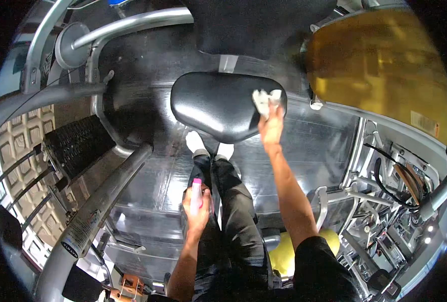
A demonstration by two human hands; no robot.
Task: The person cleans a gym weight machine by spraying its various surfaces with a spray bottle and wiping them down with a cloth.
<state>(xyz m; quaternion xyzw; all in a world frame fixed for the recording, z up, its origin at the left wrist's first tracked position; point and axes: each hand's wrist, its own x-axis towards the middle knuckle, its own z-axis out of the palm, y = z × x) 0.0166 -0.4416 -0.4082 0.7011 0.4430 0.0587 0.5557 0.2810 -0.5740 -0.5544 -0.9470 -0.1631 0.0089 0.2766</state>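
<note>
Right arm: reached well forward, elbow only slightly bent, forearm slanting up and left from the black sleeve. Right hand [271, 128] at the right end of the black seat [218, 100], fingers forward, grasping a white cloth [260, 100] against the top surface. Fingertips blurred, so can't tell how tight the grip is.

Left arm: forearm angled up and slightly right, hand low over the thigh. Left hand [198, 214] wrapped around a bottle [197, 194], well apart from the seat.

Orientation: seat's long axis runs left-right across the view; its blunt point faces the person. Bottle's long axis is near vertical in view, pink end toward the top. Cloth is bunched, no clear axis.

Seat is ahead of the person's feet, white shoes [194, 141] just below its near edge. Yellow panel [379, 70] off to the right.
</note>
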